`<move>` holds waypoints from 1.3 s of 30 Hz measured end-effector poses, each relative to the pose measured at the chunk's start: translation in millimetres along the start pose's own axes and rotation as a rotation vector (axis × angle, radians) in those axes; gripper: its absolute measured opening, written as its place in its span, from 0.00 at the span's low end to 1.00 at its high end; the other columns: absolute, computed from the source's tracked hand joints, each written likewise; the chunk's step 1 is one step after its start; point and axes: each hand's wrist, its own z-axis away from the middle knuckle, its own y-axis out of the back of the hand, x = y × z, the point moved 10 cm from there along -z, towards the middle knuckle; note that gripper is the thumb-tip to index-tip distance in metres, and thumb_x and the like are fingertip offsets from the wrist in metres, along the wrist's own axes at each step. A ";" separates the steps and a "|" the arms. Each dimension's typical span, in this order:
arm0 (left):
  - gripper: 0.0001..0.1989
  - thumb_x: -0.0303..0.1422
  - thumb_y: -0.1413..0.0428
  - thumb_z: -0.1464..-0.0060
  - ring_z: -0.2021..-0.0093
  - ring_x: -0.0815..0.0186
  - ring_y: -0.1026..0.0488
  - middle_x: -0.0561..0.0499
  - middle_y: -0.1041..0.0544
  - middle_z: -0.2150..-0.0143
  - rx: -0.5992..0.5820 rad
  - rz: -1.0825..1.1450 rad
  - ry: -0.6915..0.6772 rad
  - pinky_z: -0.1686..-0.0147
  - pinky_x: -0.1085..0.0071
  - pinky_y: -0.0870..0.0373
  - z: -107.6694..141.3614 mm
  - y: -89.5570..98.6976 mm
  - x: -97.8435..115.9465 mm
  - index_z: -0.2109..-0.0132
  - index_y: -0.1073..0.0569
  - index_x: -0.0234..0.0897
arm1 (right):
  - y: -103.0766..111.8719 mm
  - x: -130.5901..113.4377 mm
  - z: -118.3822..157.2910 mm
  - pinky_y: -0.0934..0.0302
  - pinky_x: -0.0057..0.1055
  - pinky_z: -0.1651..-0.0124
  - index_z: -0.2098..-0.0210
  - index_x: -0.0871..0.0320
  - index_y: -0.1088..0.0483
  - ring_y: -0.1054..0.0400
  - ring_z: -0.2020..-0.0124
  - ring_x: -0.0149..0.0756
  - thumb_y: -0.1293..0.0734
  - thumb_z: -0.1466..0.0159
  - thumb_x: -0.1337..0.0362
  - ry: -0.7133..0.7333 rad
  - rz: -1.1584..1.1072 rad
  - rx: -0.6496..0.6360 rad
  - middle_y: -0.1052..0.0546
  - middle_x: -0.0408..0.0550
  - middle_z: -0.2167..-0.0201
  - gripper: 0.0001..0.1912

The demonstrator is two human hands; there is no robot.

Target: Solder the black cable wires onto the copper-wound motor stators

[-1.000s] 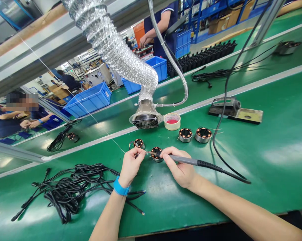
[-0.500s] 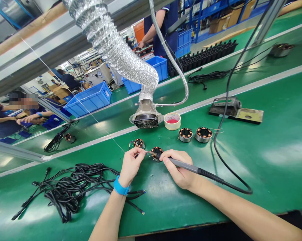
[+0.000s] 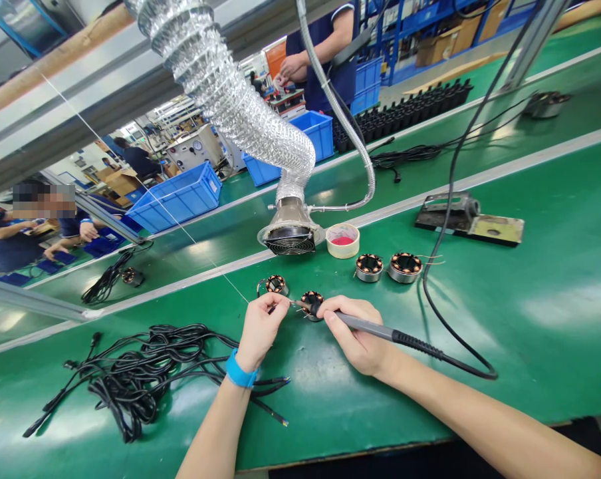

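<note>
My right hand (image 3: 355, 332) is closed around a soldering iron (image 3: 367, 326), whose tip points left at the fingertips of my left hand. My left hand (image 3: 263, 326), with a blue band at its wrist, is pinched on a thin strand of solder wire (image 3: 195, 243) that comes down from the upper left. Other small wire ends may be in this pinch; the fingers hide them. A motor stator (image 3: 312, 304) with copper coils lies just behind the iron's tip. Another stator (image 3: 276, 285) with coloured leads sits behind my left hand.
Two more stators (image 3: 369, 267) stand behind my right hand, near a tape roll (image 3: 343, 247) and fume extractor nozzle (image 3: 289, 229). An iron stand (image 3: 473, 219) is at right. Black cables (image 3: 145, 372) are heaped at left. Co-workers (image 3: 325, 60) stand beyond a conveyor (image 3: 181, 246).
Stators and cables on the conveyor behind have shifted left. The co-worker at the back has raised their hands. My hands stay almost in place; the iron's cord has shifted slightly left.
</note>
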 end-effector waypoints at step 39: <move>0.10 0.37 0.42 0.47 0.68 0.66 0.31 0.51 0.22 0.70 0.012 0.003 0.030 0.65 0.72 0.37 0.7 1.6 -0.6 0.68 0.22 0.34 | 0.3 1.1 0.7 0.37 0.28 0.69 0.67 0.55 0.29 0.29 0.76 0.31 0.39 0.33 0.67 -0.012 -0.018 0.007 0.23 0.41 0.74 0.08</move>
